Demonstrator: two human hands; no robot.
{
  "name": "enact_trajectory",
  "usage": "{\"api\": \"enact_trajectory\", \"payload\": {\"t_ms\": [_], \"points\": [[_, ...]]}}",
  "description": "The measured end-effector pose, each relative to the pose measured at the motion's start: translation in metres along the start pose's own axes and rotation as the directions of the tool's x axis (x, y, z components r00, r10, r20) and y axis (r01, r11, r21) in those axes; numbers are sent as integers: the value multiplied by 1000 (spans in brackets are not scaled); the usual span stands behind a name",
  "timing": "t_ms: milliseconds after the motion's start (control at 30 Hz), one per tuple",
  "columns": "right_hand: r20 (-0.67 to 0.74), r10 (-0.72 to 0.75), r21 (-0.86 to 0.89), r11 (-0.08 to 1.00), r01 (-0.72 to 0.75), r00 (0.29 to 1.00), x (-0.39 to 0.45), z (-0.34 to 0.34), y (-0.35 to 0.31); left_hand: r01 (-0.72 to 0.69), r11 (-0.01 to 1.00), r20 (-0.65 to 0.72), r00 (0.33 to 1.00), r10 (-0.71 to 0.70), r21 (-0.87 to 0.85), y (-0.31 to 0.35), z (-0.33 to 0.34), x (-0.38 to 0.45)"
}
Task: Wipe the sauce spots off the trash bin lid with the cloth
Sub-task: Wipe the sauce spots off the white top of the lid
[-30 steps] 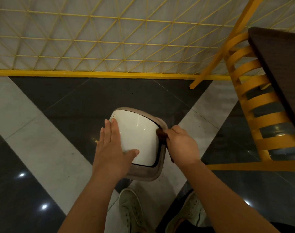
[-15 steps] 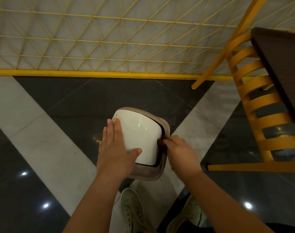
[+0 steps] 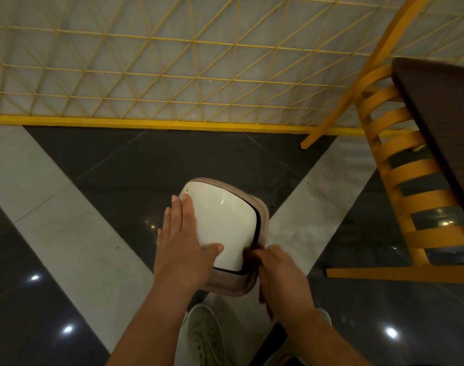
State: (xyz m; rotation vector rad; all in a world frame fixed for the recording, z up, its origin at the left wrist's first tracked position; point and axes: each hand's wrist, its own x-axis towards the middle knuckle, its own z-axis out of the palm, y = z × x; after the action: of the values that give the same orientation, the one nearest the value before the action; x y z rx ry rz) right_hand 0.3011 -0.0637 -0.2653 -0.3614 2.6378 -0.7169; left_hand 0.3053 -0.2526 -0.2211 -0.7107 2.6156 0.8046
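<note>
— White trash bin lid noted on the floor just ahead of the shoes, ringed by a beige rim. Any sauce spots?
— Small specks near the far left corner; elsewhere glossy, too dim to judge.
— Hands?
— Left hand laid flat on the lid's left side, fingers straight and pressed together, thumb spread across the near edge. Right hand curled, pinching the dark cloth against the lid's near right corner, by the dark seam.
— Advice for the stroke?
— Keep the left palm bearing down to stop tipping. Work along the seam with a bunched fold, then carry across to the far specks. Turn to a clean face to avoid smearing.
</note>
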Motion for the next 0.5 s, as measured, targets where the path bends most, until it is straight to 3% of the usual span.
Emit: {"api": "enact_trajectory", "payload": {"t_ms": [200,367,500], "points": [[91,-66,57,997,61,994,-18,-19,2,-144,986,86,987,137,80,4,-7,2],[-214,57,271,962,3,975,12,-69,-18,-28,998,-30,999,30,62,-6,-21,-7],[-387,-75,55,993,105,919,53,-83,-34,128,991,-81,988,-130,-28,-13,-29,-18]]}}
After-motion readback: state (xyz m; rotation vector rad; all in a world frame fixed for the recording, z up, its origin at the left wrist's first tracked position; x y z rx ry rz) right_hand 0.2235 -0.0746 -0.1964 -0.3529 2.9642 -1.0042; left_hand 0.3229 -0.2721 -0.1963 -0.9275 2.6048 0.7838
